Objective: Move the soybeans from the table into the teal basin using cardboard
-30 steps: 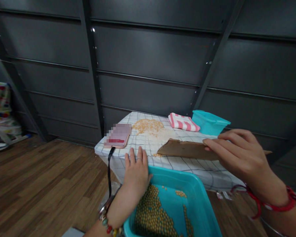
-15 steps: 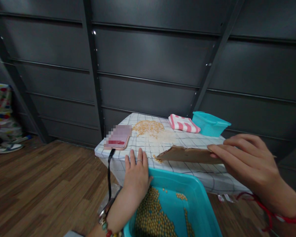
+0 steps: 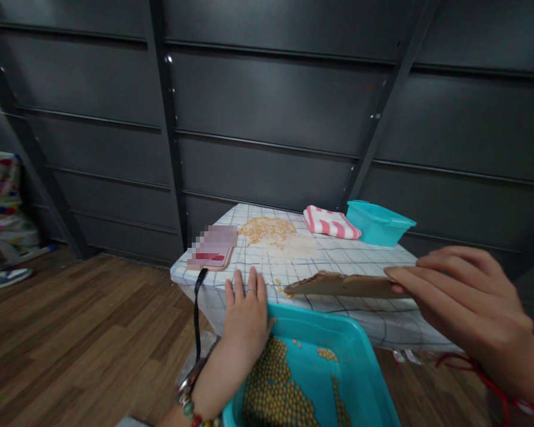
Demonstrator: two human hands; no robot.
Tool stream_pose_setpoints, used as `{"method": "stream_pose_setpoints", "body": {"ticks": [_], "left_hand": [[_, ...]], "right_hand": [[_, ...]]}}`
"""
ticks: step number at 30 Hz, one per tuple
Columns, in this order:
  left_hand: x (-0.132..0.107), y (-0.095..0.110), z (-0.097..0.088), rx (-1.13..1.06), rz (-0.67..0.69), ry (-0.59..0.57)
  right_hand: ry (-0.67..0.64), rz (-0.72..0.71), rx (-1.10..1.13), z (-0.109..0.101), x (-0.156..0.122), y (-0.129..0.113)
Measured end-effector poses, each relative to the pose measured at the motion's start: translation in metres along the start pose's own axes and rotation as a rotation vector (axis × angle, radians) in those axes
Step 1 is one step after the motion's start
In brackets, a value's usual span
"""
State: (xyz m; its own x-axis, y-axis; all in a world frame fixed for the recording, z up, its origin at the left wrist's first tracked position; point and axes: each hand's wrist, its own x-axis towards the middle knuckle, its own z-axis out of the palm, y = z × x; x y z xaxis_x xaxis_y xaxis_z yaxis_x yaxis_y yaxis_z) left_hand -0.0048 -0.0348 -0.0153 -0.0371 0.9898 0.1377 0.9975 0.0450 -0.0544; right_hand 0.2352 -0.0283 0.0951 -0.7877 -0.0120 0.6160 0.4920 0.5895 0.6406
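My left hand (image 3: 245, 313) grips the far rim of a teal plastic basin (image 3: 358, 367) that holds a heap of yellow beans (image 3: 273, 391), its fingers lying flat on the checked tablecloth (image 3: 338, 258). My right hand (image 3: 467, 302) holds a brown cardboard sheet (image 3: 347, 285) by its right end, nearly flat over the table's near edge. A few loose beans (image 3: 285, 289) lie at the cardboard's left tip. Farther back on the cloth sits a pile of yellow beans (image 3: 267, 228) next to pale grain (image 3: 296, 246).
A pink phone (image 3: 211, 248) with a black strap (image 3: 197, 314) rests at the table's left corner. A pink-and-white striped cloth (image 3: 331, 222) and a small teal tub (image 3: 378, 222) stand at the back right. Dark metal wall behind, wooden floor left, colourful bags (image 3: 0, 196) far left.
My right hand has drawn the cardboard toward me and lowered it flatter, sweeping a few beans to the table's near edge. The left hand has stayed on the basin rim.
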Motion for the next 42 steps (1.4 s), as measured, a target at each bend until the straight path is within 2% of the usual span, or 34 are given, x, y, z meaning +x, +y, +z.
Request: {"method": "stream_pose_setpoints", "body": {"ticks": [7,11,18,22,30,36,42], "left_hand": [[0.0,0.0,-0.001,-0.013,0.002,0.014],[0.0,-0.002,-0.002,-0.019,0.01,0.019],[0.001,-0.002,0.0,-0.023,0.005,0.03],[0.0,-0.002,0.0,-0.03,0.006,0.016],[0.0,-0.002,0.002,-0.023,0.002,0.021],[-0.001,-0.001,0.0,-0.03,0.01,0.014],[-0.001,-0.001,0.0,-0.034,0.008,0.013]], "right_hand": [[-0.015,0.06,0.019,-0.004,-0.001,-0.003],[0.014,0.016,-0.001,-0.007,-0.005,0.002],[-0.017,-0.072,-0.023,-0.007,-0.012,0.008],[-0.069,-0.077,-0.071,-0.007,-0.006,0.006],[-0.003,0.017,-0.141,-0.006,-0.011,0.01],[-0.008,-0.055,-0.125,-0.004,-0.005,0.01],[-0.04,-0.043,-0.138,-0.004,-0.004,0.008]]}}
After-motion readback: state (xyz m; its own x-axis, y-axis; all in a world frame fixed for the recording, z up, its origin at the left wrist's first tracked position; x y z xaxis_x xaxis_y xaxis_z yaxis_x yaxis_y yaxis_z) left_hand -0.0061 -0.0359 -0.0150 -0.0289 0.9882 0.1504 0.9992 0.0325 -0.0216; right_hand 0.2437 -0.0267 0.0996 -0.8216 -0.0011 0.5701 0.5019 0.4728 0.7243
